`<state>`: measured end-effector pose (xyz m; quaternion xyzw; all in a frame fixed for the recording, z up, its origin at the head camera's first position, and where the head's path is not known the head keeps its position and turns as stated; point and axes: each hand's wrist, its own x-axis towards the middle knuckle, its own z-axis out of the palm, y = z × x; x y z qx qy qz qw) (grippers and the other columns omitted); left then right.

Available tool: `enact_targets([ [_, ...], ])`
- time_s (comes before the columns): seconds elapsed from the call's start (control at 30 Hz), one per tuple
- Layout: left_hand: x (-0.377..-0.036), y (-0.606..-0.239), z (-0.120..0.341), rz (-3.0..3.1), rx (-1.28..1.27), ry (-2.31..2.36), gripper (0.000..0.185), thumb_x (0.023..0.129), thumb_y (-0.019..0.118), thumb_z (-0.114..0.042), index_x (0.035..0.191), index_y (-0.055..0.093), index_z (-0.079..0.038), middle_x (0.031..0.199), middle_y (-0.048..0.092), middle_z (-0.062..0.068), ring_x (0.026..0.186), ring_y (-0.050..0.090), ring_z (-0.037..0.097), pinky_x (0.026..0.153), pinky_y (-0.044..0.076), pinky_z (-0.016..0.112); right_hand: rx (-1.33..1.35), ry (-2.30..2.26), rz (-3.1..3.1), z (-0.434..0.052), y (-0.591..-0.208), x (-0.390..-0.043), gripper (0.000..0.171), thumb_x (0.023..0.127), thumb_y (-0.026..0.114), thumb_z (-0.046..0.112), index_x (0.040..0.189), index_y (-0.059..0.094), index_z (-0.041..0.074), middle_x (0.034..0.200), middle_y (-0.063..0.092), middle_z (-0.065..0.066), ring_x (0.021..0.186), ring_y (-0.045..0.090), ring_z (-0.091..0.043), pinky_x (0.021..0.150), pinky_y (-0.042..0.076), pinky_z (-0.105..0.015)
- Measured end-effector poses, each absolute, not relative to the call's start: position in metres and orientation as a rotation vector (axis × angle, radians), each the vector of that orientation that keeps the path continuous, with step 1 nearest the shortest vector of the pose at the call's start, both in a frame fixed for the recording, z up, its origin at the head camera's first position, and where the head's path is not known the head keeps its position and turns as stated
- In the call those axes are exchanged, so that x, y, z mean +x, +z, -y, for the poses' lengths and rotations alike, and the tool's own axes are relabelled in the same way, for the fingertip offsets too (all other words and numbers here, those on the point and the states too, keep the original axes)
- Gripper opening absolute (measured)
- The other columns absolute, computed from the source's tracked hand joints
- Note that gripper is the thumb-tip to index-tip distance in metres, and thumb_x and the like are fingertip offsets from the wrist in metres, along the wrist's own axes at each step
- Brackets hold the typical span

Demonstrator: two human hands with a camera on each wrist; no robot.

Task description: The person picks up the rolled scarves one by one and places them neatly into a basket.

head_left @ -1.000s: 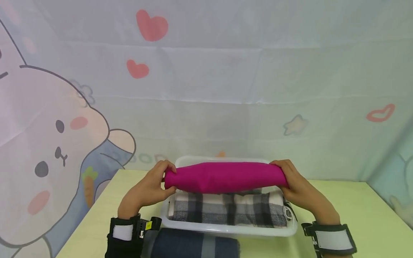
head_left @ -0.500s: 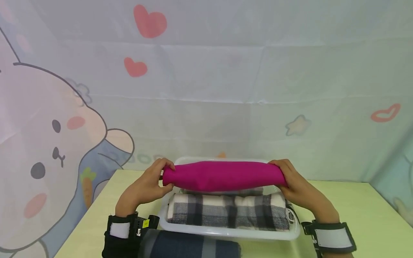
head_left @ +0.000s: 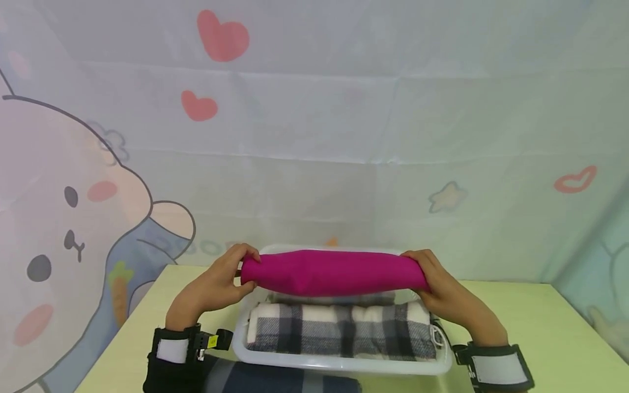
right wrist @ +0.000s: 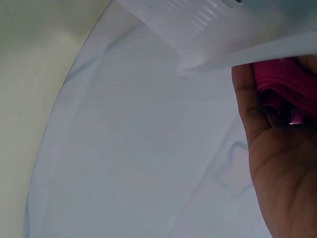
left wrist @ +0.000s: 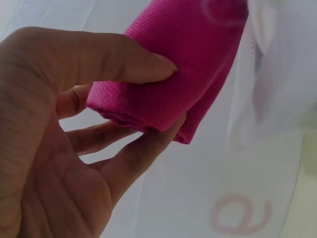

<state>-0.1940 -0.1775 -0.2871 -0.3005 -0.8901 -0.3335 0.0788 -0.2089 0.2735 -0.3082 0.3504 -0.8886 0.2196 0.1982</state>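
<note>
A magenta rolled cloth, scarf-like with layered ends (head_left: 334,273), stretches level between my two hands over the back part of a white plastic basket (head_left: 339,364). My left hand (head_left: 216,286) pinches its left end, thumb on the near side and fingers behind, as the left wrist view shows with the folded cloth (left wrist: 183,64). At the other end my right hand (head_left: 444,289) grips the roll; the right wrist view shows its layers (right wrist: 285,84) against the palm. Inside the basket, a grey, black and white plaid rolled cloth (head_left: 344,330) lies along the front, with another patterned cloth (head_left: 339,299) partly hidden behind it.
A dark blue rolled cloth with a lighter stripe (head_left: 275,379) lies on the pale yellow-green table (head_left: 516,316) in front of the basket. Behind the table hangs a printed fabric backdrop (head_left: 314,136). A white cord loop (head_left: 436,335) shows at the basket's right side.
The head view has shifted slightly, so everything sits a bit further left. Both hands keep hold of the magenta roll over the basket, and more of the cloth behind the plaid one shows.
</note>
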Motion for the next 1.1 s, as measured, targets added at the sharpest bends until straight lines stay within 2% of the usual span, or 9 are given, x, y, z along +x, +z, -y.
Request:
enact_targets([
  [0.43,-0.196,-0.283,0.178,2.627,-0.885,-1.001,0.043,0.083,0.069,0.008,0.119,0.049,-0.004,0.122,0.054,0.014,0.113,0.057,0.029,0.086,0.059,0.038,0.987,0.618,2.491,-0.272,-0.306,-0.209,0.063,0.081,0.069,-0.013,0.135,0.043,0.005,0.126,0.049,-0.005,0.114,0.051,-0.016,0.09,0.053,-0.04],
  [1.1,-0.204,-0.292,0.177,2.593,-0.897,-1.103,0.044,0.085,0.068,0.009,0.12,0.047,-0.005,0.125,0.053,0.015,0.119,0.055,0.032,0.09,0.058,0.041,0.98,0.594,2.477,-0.272,-0.306,-0.213,0.059,0.082,0.069,-0.011,0.133,0.043,0.002,0.124,0.049,-0.008,0.111,0.051,-0.015,0.088,0.053,-0.038],
])
